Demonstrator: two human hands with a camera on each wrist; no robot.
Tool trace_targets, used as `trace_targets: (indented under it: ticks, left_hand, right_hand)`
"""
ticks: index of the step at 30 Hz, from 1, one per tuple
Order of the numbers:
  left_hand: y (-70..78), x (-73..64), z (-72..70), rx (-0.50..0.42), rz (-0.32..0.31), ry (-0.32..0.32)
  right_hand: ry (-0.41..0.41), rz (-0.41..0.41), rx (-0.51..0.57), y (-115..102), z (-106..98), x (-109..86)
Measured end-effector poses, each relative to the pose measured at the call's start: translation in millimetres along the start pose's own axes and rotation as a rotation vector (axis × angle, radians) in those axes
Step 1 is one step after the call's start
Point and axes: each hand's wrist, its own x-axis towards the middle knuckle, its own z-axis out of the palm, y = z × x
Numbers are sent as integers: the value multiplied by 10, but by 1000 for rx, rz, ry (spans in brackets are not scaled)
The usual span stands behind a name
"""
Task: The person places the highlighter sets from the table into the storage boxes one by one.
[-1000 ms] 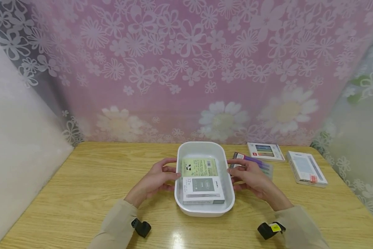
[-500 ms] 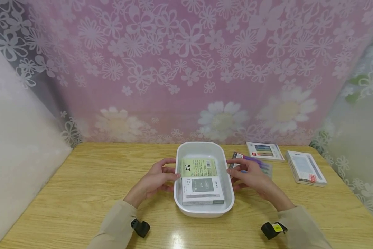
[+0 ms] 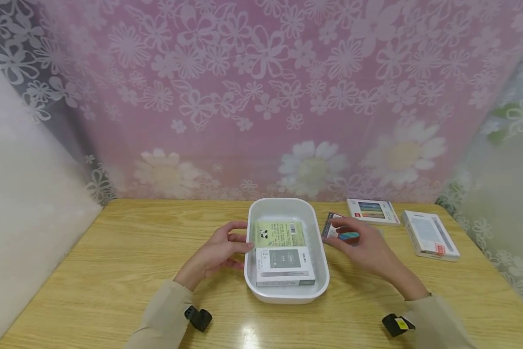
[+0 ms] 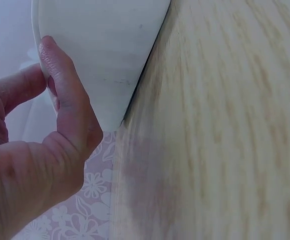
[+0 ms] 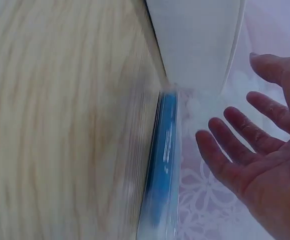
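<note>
A white plastic basin (image 3: 287,301) stands on the wooden table. My left hand (image 3: 216,253) holds its left rim; in the left wrist view, a bent finger lies on the outer wall (image 4: 102,55) and the thumb is at the rim. Inside the basin are a pale green packet (image 3: 278,234) with a panda picture and a white and grey box (image 3: 284,267) marked 12. My right hand (image 3: 370,249), off the basin's right side, hovers with spread, relaxed fingers above a clear pack of coloured pens (image 3: 349,236), partly hidden by it. The pack's blue side (image 5: 162,160) shows in the right wrist view.
Behind the pen pack, a flat white box (image 3: 373,212) with coloured stripes in its window lies near the table's back edge. Another white box (image 3: 431,234) with a red sticker is farther right. A pink flowered curtain (image 3: 244,121) hangs behind the table (image 3: 156,247).
My right hand has let go of the basin's right rim and moved right, over the pen pack. My left hand and the basin have stayed in place.
</note>
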Motion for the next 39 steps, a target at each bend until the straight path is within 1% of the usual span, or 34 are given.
trace_targets:
  ticks: [2,5,8,10,13,17,21,24,30,34,39]
  left_hand:
    - [4,0,2,2,3,-4]
    - [9,-2,0,5,6,-8]
    - [3,1,-3,2,5,-9]
    - [-1,4,-2,-4,7,-9]
    - [-10,13,3,-15,16,-18]
    - [-33,24,-2,-27,34,-40]
    - [-62,41,-26,-39,44,-45]
    - [-71,47,-43,-41,53,-44]
    - [-72,37,-48,-64,45,-48]
    - [-79,26,-60,-90,38,-63]
    - [-86,25,-74,-120,38,-76]
  right_hand:
    - [21,-16,-53,42,-37,-6]
    - [22,-52,-165,122,-92,-2]
    - [11,-109,-284,215,-130,18]
    - [-10,-133,-341,277,-153,31]
    - [-51,-129,-423,359,-186,47]
    - [-109,-94,-508,433,-212,64]
    - [-140,-87,-562,471,-213,80]
    - [-147,-86,-588,481,-223,81]
    - [-176,-57,-640,468,-264,43]
    - [-190,-47,-641,455,-282,3]
    - [-201,-11,-624,454,-291,-34]
